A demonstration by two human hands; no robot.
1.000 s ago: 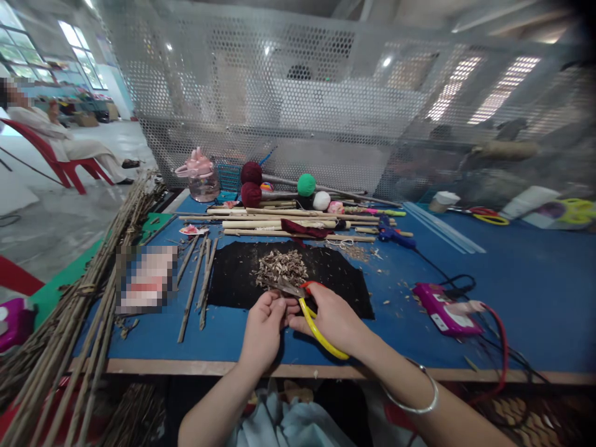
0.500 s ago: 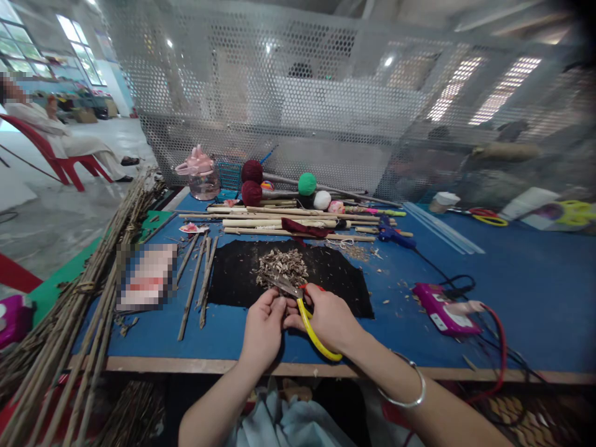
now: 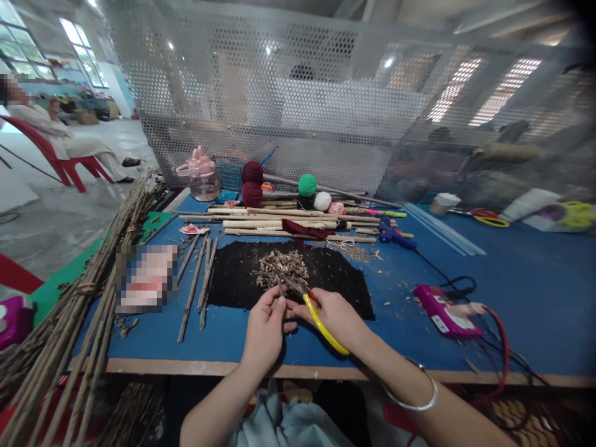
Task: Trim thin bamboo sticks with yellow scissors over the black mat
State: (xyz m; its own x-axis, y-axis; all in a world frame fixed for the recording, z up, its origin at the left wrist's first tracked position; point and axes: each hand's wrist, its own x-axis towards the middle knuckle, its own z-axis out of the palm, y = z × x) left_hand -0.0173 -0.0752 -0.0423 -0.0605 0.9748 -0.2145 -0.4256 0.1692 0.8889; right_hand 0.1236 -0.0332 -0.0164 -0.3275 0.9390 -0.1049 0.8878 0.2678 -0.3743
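Note:
My right hand (image 3: 333, 313) is closed around the handles of a pair of scissors (image 3: 323, 329) with yellow and red grips. The blades point up and left over a heap of small brown chips (image 3: 286, 267) on a black cloth (image 3: 233, 273). My left hand (image 3: 265, 329) is closed in a pinch on a short piece of dry stalk (image 3: 280, 288), whose tip shows above the thumb beside the blades. Both hands sit close together at the cloth's near edge.
Several cut stalks (image 3: 190, 292) lie left of the cloth, and a bundle of long dry stalks (image 3: 107, 267) leans over the table's left side. Behind are wooden sticks (image 3: 261, 224), yarn balls (image 3: 307, 184) and a blue glue gun (image 3: 393, 236). A purple power strip (image 3: 442, 313) with cables lies right.
My right hand has shifted slightly right with the scissors, away from my left hand. The stalk tip now shows above my left thumb.

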